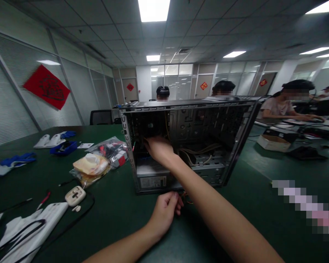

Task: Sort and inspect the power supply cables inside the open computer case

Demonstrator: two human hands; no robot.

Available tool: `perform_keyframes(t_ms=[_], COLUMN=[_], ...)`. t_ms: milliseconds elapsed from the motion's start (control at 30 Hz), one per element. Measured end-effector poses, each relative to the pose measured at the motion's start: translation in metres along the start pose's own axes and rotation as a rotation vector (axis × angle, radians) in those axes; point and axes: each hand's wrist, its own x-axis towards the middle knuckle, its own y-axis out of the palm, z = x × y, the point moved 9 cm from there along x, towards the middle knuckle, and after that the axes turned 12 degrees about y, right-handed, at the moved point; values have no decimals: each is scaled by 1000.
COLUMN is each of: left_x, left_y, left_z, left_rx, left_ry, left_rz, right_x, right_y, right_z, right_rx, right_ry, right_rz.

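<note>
An open computer case (181, 104) stands upright on the green table, its open side facing me. My right hand (159, 148) reaches into its left part, just below a dark round fan (150, 126). The fingertips there are lost in shadow, so their grip is hidden. Low in the case sits a power supply (153, 182) with a label. Light-coloured cables (203, 149) lie across the inside. My left hand (167, 206) rests on the table before the case, fingers curled closed. Thin coloured wires (188, 198) show beside its fingertips; whether it holds them is unclear.
Left of the case lie plastic bags of parts (116, 153), a wrapped food pack (90, 164), a blue tray (63, 148), gloves (18, 159) and a white earbud case (75, 196). To the right stands a cardboard box (273, 142). Other people sit beyond.
</note>
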Motion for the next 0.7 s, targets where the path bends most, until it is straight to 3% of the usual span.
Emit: perform_keyframes(t_ms=[700], left_x=[-1], left_y=[10], left_z=[-3], left_rx=[110], left_ry=[36], left_rz=[102], right_x=[6], right_y=[7], right_z=[-8], right_rx=[-28], right_ry=[98], right_rz=[-40])
